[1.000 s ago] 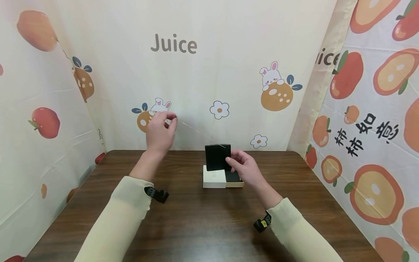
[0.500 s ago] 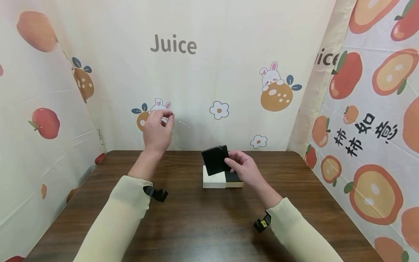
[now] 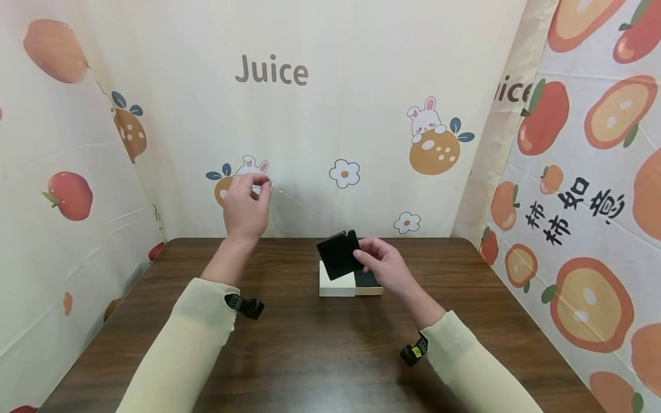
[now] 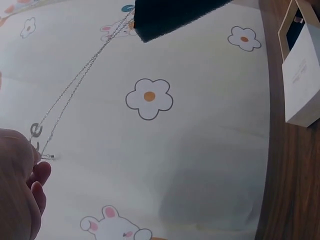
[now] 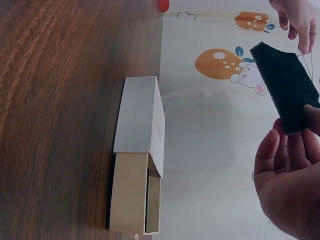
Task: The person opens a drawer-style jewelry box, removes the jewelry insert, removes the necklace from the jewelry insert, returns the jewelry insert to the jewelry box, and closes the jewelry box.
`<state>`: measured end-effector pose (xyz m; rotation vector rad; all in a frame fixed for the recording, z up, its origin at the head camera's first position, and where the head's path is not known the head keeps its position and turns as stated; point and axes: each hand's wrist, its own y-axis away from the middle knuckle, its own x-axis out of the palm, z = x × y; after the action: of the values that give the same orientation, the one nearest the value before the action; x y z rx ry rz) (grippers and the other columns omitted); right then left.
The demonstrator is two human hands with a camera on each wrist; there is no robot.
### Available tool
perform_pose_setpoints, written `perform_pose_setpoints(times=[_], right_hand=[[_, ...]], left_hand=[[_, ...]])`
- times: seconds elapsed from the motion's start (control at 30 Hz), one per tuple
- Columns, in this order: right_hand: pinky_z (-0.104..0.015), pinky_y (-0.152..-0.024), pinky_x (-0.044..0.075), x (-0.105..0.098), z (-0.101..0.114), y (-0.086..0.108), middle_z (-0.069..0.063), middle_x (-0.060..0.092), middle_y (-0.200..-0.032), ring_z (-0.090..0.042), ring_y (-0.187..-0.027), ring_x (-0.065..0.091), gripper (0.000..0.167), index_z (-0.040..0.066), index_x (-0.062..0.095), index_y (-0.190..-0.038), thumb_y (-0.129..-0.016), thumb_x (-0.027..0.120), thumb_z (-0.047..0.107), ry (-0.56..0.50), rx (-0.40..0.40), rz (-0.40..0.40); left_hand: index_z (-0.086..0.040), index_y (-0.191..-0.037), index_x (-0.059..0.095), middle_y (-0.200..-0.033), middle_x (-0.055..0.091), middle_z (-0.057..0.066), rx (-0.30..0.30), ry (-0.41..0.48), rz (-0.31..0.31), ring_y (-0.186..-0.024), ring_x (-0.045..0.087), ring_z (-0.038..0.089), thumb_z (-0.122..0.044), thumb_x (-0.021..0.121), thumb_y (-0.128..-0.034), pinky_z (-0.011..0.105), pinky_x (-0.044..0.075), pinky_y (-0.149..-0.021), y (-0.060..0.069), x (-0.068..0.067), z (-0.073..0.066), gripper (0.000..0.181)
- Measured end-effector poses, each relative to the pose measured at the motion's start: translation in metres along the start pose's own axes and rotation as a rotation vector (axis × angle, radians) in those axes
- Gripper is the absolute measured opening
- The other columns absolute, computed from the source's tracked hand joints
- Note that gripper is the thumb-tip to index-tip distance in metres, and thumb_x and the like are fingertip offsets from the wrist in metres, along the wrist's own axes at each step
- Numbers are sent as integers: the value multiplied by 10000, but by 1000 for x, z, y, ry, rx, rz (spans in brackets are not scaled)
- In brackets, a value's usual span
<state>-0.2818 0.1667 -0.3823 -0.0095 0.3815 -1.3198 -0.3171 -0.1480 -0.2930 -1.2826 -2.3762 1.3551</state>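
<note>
The left grip (image 3: 245, 211) pinches a fine chain necklace (image 4: 94, 58), its length slanting down rightward to the notched black pad (image 3: 337, 256) that the right grip (image 3: 383, 265) pinches.

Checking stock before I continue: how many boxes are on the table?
1: the white box sits on the table, its tan drawer partly out. In the head view, the black pad in the right hand covers part of it; I see no second box.
</note>
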Motion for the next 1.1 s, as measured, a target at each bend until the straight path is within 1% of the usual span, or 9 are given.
perform_pose_setpoints(times=[0.13, 0.23, 0.33, 0.5, 0.73, 0.87, 0.97, 1.03, 1.1], right_hand=[[-276, -822, 612, -1, -2, 0, -99, 729, -1198, -231, -1026, 639, 263, 16, 696, -1307, -1099, 683, 176, -4, 10, -18], [-252, -807, 603, -2, -4, 0, -79, 719, -1188, -235, -1026, 638, 271, 23, 692, -1311, -1102, 682, 195, -5, 16, -37], [-242, -805, 602, -2, -4, 0, -55, 703, -1166, -231, -1012, 636, 284, 25, 685, -1313, -1103, 684, 217, -7, 19, -48], [-244, -808, 602, -1, -3, -1, -29, 679, -1129, -218, -1003, 629, 291, 14, 675, -1311, -1108, 676, 222, -24, 16, -56], [-241, -803, 598, -1, -1, -1, -18, 672, -1131, -223, -1009, 614, 302, 12, 669, -1330, -1108, 675, 218, -59, 23, -64], [-235, -796, 596, 0, -1, -1, -15, 680, -1127, -280, -1042, 616, 299, 8, 673, -1327, -1105, 680, 208, -63, 22, -65], [-236, -794, 598, 1, -1, -1, -19, 683, -1126, -365, -1083, 613, 295, 9, 676, -1323, -1104, 681, 207, -60, 24, -70], [-239, -796, 599, 1, -1, -1, -24, 682, -1130, -413, -1112, 604, 296, 11, 677, -1323, -1104, 681, 209, -59, 25, -72], [-243, -800, 600, 1, -2, 0, -28, 681, -1133, -435, -1124, 598, 297, 13, 678, -1324, -1104, 681, 213, -58, 27, -75]], left_hand=[[23, -1197, 763, -1153, 721, 212, -10, 22, -30, -926, 690, 323, -160, 693, -1092, 309, 574, -807, 0, -1, 2, 222], [24, -1183, 762, -1136, 718, 207, -13, 29, -16, -902, 694, 315, -149, 698, -1086, 269, 545, -789, 1, -1, 4, 208], [17, -1173, 765, -1132, 717, 198, -17, 21, 10, -884, 692, 313, -149, 709, -1079, 284, 555, -786, 4, 1, 5, 198], [14, -1160, 768, -1142, 725, 192, -27, 15, 24, -887, 679, 318, -141, 716, -1073, 336, 567, -794, 8, 2, 8, 185], [18, -1142, 764, -1128, 739, 201, -14, 13, 51, -880, 690, 329, -125, 738, -1055, 317, 565, -804, 13, 1, 18, 169], [20, -1118, 768, -1097, 757, 207, -2, 4, 74, -869, 701, 341, -110, 741, -1045, 242, 527, -785, 17, 1, 24, 152], [15, -1113, 766, -1092, 754, 204, -3, 4, 95, -869, 698, 338, -108, 744, -1041, 176, 489, -772, 21, 0, 28, 144], [13, -1117, 767, -1093, 754, 197, -4, 3, 107, -857, 698, 328, -109, 746, -1041, 156, 481, -768, 22, -1, 31, 145], [12, -1123, 768, -1098, 753, 194, -3, 1, 119, -850, 698, 323, -105, 755, -1038, 165, 491, -783, 24, -1, 34, 145]])
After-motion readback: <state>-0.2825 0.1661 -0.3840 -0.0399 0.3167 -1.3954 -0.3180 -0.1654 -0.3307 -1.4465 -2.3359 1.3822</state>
